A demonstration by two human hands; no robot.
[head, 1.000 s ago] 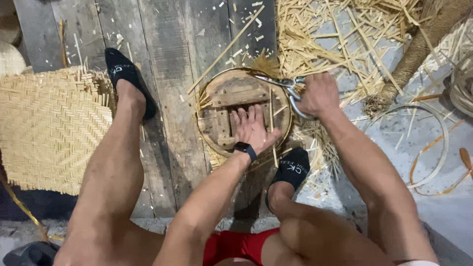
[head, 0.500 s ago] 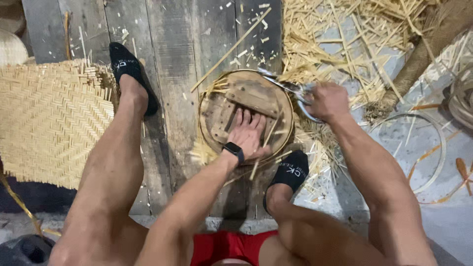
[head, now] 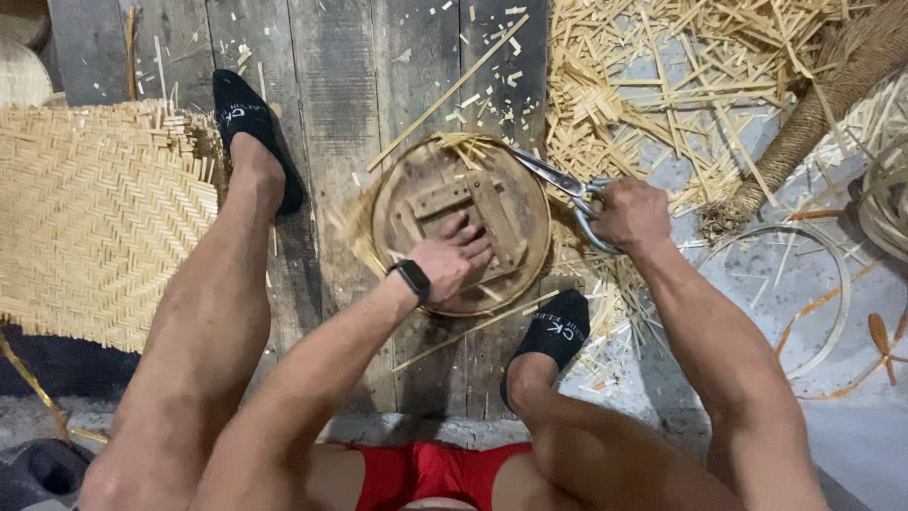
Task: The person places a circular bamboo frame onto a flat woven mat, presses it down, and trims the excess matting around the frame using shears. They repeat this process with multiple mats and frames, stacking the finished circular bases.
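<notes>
A round wooden mould [head: 461,222] with a woven bamboo rim lies on the plank floor between my feet. My left hand [head: 456,257], a dark watch on its wrist, presses flat on the mould's crossed slats. My right hand [head: 628,215] grips the handles of metal shears [head: 555,183], whose blades reach to the mould's upper right rim where frayed bamboo strips stick out. Loose strip ends also fan out at the mould's left edge.
A large woven bamboo mat [head: 99,222] lies at the left beside my left foot [head: 251,132]. Cut bamboo strips [head: 662,76] litter the upper right. A thick rope [head: 813,114] and thin hoops [head: 813,293] lie at the right. My right foot [head: 549,336] rests below the mould.
The mould has been turned under my left hand, so its slats now lie at a different angle. The shears have stayed at the upper right rim.
</notes>
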